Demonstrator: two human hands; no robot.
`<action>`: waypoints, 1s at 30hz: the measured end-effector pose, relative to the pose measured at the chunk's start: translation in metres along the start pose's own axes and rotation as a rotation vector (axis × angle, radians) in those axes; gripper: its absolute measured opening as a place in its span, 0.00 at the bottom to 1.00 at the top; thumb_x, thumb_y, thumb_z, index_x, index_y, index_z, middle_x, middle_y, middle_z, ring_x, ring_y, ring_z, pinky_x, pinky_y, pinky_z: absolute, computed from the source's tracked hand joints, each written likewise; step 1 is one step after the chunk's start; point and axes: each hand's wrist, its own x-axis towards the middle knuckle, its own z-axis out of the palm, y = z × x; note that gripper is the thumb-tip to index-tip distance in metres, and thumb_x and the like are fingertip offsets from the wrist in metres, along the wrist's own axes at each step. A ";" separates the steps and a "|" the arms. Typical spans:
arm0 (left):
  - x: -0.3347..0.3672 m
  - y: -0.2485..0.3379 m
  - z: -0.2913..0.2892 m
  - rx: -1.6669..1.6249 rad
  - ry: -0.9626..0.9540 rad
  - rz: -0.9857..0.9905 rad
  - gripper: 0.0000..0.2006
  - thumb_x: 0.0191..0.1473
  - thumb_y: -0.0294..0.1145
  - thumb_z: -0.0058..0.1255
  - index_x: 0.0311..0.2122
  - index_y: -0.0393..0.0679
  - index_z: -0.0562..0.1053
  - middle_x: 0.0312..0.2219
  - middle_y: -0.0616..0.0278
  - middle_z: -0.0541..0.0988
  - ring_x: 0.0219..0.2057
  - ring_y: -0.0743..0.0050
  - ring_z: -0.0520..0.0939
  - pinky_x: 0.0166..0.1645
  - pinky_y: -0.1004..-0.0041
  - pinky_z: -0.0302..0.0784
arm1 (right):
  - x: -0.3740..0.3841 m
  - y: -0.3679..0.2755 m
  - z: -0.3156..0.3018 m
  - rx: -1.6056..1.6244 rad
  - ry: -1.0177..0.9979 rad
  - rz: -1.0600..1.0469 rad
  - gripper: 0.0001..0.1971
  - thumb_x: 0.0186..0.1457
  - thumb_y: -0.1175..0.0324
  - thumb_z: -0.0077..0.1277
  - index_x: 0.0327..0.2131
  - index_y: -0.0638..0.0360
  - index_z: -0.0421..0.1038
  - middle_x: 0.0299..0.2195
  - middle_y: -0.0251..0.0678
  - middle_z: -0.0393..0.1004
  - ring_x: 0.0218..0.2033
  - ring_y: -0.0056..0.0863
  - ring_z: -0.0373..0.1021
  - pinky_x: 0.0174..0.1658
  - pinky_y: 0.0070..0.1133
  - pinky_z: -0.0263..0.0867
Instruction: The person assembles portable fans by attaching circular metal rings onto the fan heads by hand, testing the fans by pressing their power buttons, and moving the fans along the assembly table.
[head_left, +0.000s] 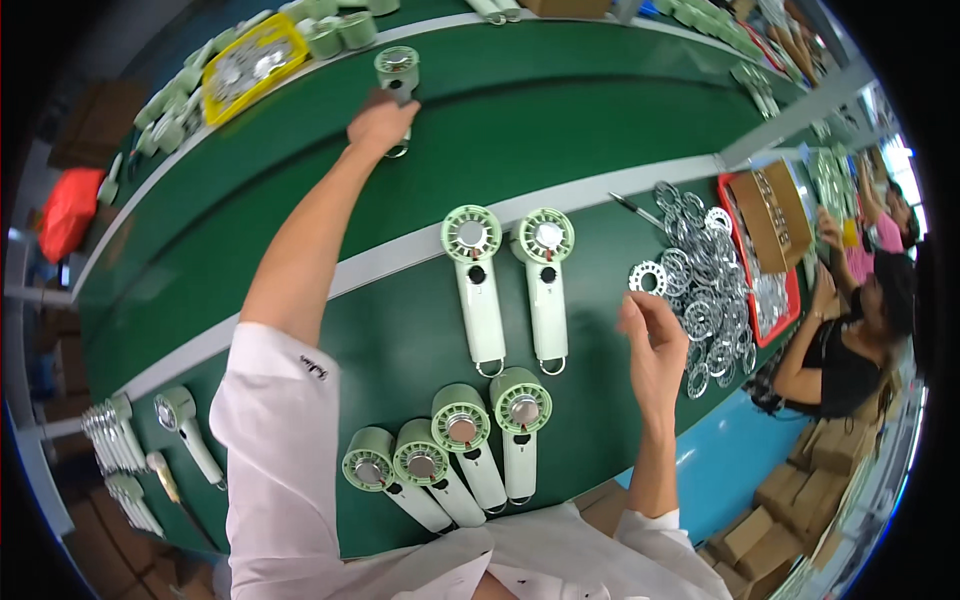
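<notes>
My left arm reaches over the far green belt, where my left hand (380,124) is closed around the handle of a pale green handheld fan (398,62). My right hand (657,350) hovers beside a heap of silver slotted rings (702,285), fingers curved, thumb a little apart, with nothing visible in it. Between my arms, two handheld fans lie side by side, one on the left (478,300) and one on the right (546,300). Closer to me several more fans (460,428) lie in a row, heads away from me, each with a round metal centre.
A dark pen (636,210) lies by the rings. Next to them, a red tray (765,318) holds a cardboard box (770,215). A yellow tray (255,65) stands beyond the belt. At left are another fan (188,432) and a tool with a cord (162,477). A co-worker (835,345) sits right.
</notes>
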 end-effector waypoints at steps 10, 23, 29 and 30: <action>-0.198 0.143 -0.085 -0.303 -0.040 0.398 0.30 0.51 0.46 0.55 0.52 0.34 0.64 0.30 0.35 0.81 0.35 0.34 0.83 0.43 0.49 0.78 | 0.070 -0.078 0.056 0.527 -0.340 -0.002 0.23 0.66 0.59 0.48 0.53 0.73 0.68 0.42 0.40 0.79 0.45 0.27 0.75 0.51 0.25 0.69; -0.288 0.163 -0.064 -0.195 -0.110 0.540 0.29 0.51 0.34 0.58 0.52 0.33 0.59 0.23 0.39 0.78 0.27 0.33 0.81 0.33 0.47 0.76 | 0.030 -0.052 0.038 0.690 -0.571 0.068 0.19 0.66 0.66 0.47 0.57 0.64 0.66 0.51 0.35 0.72 0.53 0.22 0.68 0.59 0.24 0.62; -0.288 0.161 -0.058 -0.168 0.032 0.700 0.30 0.48 0.36 0.61 0.51 0.31 0.61 0.24 0.40 0.79 0.28 0.37 0.82 0.33 0.50 0.76 | 0.033 -0.041 0.034 0.804 -0.516 0.141 0.17 0.60 0.72 0.51 0.52 0.63 0.70 0.47 0.33 0.76 0.49 0.20 0.70 0.54 0.22 0.65; -0.286 0.164 -0.063 -0.180 -0.004 0.715 0.29 0.50 0.37 0.60 0.51 0.32 0.61 0.24 0.40 0.79 0.27 0.36 0.82 0.33 0.51 0.77 | 0.036 -0.043 0.026 0.754 -0.502 0.168 0.16 0.61 0.72 0.51 0.52 0.64 0.70 0.47 0.34 0.76 0.48 0.21 0.71 0.54 0.22 0.66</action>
